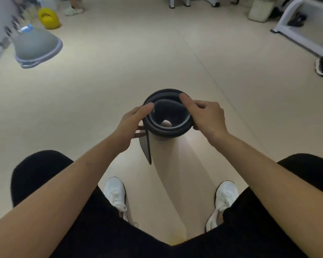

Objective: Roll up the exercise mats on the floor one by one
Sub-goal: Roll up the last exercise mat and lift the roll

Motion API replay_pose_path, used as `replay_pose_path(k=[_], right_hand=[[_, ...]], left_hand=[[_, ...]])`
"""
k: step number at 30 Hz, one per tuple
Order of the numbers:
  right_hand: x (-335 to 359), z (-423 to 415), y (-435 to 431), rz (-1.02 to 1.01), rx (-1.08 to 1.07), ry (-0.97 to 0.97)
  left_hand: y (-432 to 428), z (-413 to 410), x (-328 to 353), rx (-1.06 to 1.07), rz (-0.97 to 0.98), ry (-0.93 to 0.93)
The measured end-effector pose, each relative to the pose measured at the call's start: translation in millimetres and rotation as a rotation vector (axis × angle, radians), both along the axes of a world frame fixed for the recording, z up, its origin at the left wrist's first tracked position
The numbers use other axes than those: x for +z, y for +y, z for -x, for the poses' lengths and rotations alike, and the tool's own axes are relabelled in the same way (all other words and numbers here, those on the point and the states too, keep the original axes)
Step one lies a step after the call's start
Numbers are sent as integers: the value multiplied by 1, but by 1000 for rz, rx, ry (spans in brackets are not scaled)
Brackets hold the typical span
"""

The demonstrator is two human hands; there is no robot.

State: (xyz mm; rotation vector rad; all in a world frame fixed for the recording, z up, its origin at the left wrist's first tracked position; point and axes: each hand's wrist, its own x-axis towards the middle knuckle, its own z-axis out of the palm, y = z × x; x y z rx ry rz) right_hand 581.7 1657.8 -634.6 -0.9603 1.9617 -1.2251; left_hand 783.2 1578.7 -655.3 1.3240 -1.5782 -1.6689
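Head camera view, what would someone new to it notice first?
The black rolled mat at centre, seen end-on as a spiral, is gripped by the left hand and right hand, with thumbs on its rim and a loose flap trailing off its left side. Next come the white shoes near the bottom and a yellow object at far upper left.

One rolled mat [166,132], two hands [132,121] [208,116], two white shoes [116,192] [226,194].

Upright rolled mat [166,132] between two hands.
The left hand [132,121] grips the mat's left rim, the right hand [207,118] its right; shoes [116,192] stand nearer than the mat; a domed object [36,46] lies far beyond it, leftward.
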Motion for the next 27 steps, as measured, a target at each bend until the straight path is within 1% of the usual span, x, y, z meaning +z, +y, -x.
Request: replay_pose_path(k=[3,5,7,9,12,15,17,22,27], right_hand=[[8,15,-36,-58,62,-75],[8,24,-58,-77,109,-169],[9,33,-80,-71,120,-213],[12,44,-105,-68,134,-213],[21,63,-151,-114,155,-216],[27,89,-196,-157,161,-208],[29,105,-214,-188,156,-206],[38,125,-220,-287,159,-263],[53,125,-213,-388,108,-419]], left_hand=[[-25,17,7,50,-18,-16],[-41,25,9,41,-9,-26],[-63,33,9,14,-7,-31],[-86,43,17,4,-2,-61],[-133,59,33,-2,-70,-98],[-178,76,41,-60,-121,-150],[-198,86,43,-99,-139,-142],[-203,105,54,-124,-251,-137],[-191,115,47,39,-352,8]])
